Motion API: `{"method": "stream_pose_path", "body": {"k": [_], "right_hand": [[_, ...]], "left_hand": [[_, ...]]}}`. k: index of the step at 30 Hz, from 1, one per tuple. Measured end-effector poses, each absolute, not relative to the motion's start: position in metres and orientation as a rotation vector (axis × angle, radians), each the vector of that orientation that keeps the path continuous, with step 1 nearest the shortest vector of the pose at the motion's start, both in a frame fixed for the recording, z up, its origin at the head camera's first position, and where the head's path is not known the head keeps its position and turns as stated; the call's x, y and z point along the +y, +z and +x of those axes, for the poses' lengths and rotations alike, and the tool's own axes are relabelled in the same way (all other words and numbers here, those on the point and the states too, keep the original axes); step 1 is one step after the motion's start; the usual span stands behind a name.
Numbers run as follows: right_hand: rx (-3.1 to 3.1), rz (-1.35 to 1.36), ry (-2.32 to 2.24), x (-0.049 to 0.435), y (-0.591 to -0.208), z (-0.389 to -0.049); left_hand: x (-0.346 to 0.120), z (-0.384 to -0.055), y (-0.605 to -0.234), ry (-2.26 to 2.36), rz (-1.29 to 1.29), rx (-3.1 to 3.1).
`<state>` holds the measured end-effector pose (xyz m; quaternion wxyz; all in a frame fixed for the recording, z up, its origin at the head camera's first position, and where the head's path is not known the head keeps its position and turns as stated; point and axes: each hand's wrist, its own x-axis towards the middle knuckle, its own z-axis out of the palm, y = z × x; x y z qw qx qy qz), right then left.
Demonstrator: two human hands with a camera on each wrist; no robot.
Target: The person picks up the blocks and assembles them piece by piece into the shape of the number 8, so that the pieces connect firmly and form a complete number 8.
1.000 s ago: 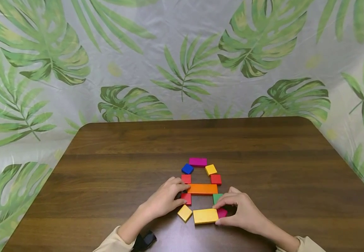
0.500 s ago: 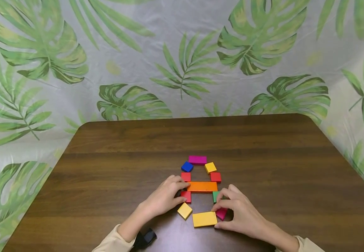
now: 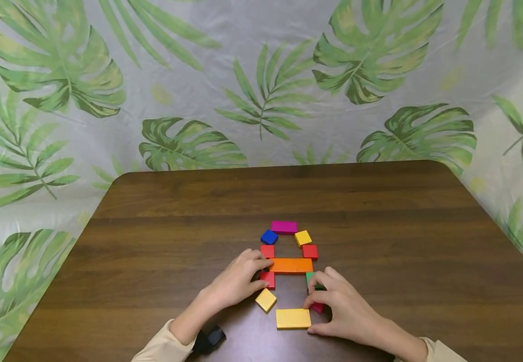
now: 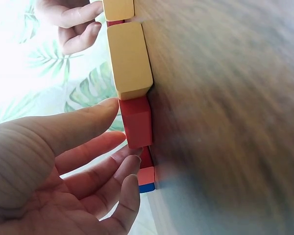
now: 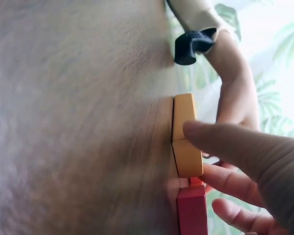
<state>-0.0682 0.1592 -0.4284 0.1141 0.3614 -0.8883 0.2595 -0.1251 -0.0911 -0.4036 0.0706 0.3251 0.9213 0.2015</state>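
Note:
In the head view my right hand pinches the right end of a yellow rectangular block between thumb and forefinger. The block lies flat on the table. Just beyond its right end, a magenta block and a green block are partly covered by that hand. My left hand has its thumb at a red block and its forefinger at the left end of a long orange block. Near the left thumb sits a yellow square block, turned cornerwise.
Farther back lie two more red blocks, left and right, then a blue block, a yellow block and a magenta bar. A black device is by the left wrist. Leaf-patterned cloth hangs behind the wooden table.
My right hand has drawn the yellow rectangular block towards me, widening its gap from the magenta block. The left hand stays in place. The head view has tilted slightly down.

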Motion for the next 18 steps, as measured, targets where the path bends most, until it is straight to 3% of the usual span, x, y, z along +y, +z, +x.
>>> {"method": "stream_pose_path", "body": {"k": [18], "right_hand": [[-2.646, 1.023, 0.782, 0.1551, -0.4300, -0.0724]], "left_hand": [[-0.0906, -0.1252, -0.4028, 0.652, 1.006, 2.762]]}}
